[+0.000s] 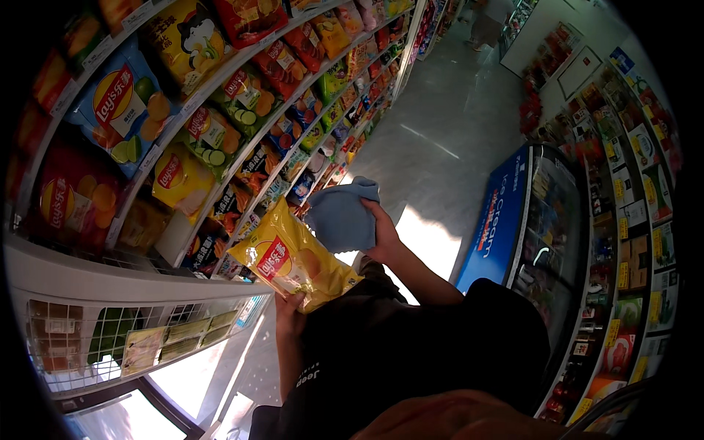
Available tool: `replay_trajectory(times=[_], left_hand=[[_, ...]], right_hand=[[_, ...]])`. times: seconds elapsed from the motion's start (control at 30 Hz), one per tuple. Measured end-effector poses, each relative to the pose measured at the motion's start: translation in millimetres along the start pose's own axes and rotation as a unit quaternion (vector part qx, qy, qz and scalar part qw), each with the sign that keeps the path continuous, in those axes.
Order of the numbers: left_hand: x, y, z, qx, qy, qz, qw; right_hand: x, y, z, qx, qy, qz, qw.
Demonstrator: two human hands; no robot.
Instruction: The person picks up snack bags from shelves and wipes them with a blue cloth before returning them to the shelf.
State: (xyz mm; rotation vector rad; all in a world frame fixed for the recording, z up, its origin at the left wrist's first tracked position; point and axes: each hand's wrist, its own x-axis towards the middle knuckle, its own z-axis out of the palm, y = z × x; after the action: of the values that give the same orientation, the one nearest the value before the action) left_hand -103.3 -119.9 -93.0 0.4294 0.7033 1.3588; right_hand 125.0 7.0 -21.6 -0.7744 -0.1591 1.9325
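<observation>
A yellow bag of potato chips (301,257) is tilted in front of my body, its lower end gripped by my left hand (291,304). The fingers of that hand are partly hidden behind and below the bag. My right hand (383,233) is closed around a blue-grey cloth (345,213), which hangs just beyond the bag's right side. The cloth covers or touches the bag's far edge; I cannot tell which.
Shelves (158,150) packed with snack bags run along my left. A wire basket (125,337) with packages hangs below them. To the right stands a blue ice cream freezer (499,213), with stocked shelves (631,220) beyond it. Someone (490,22) stands far down the aisle.
</observation>
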Motion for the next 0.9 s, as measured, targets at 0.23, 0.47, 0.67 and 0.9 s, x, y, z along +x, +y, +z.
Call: replay_trajectory(times=[0.23, 0.47, 0.67, 0.9], left_hand=[[14.5, -3.9, 7.9, 0.019, 0.046, -0.01, 0.999], [19.5, 4.1, 22.7, 0.125, 0.066, 0.007, 0.99], [29.7, 17.8, 51.9, 0.049, 0.103, 0.072, 0.991], [22.4, 23.6, 42.0, 0.028, 0.116, 0.093, 0.988]], right_hand=[[-3.9, -27.7, -21.2, -0.137, 0.039, -0.192, 0.971], [-31.6, 5.4, 37.4, -0.671, -0.231, -0.499, 0.497], [-16.3, 56.2, 27.4, -0.717, -0.26, -0.458, 0.457], [-13.6, 70.1, 16.0, -0.727, -0.33, -0.443, 0.408]])
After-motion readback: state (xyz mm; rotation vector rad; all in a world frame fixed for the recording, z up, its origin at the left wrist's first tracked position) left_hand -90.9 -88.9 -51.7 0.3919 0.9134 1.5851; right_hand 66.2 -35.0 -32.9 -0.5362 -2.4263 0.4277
